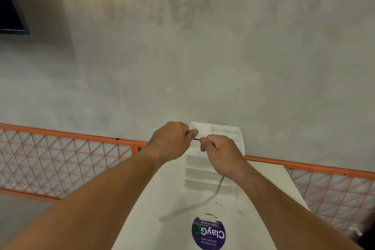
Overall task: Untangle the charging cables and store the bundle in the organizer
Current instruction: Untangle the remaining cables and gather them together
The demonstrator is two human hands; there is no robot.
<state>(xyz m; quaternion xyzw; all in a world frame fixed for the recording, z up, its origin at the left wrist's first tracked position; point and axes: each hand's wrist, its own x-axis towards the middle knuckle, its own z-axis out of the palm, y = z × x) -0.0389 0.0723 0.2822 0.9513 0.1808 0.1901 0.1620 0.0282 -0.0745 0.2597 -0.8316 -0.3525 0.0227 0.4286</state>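
Both my hands are raised above a white organizer (221,130) with several open compartments on a white table (174,193). My left hand (172,140) and my right hand (219,152) each pinch a thin dark cable (196,139), a short taut stretch of which shows between them. A grey cable (203,201) hangs from under my right hand, blurred, and trails down to the left over the table. Most of the dark cable is hidden inside my fists.
A round purple sticker (209,233) lies on the table near me. An orange-framed mesh railing (67,160) runs behind the table on both sides, before a grey concrete wall (203,57). A dark panel (10,14) is at upper left.
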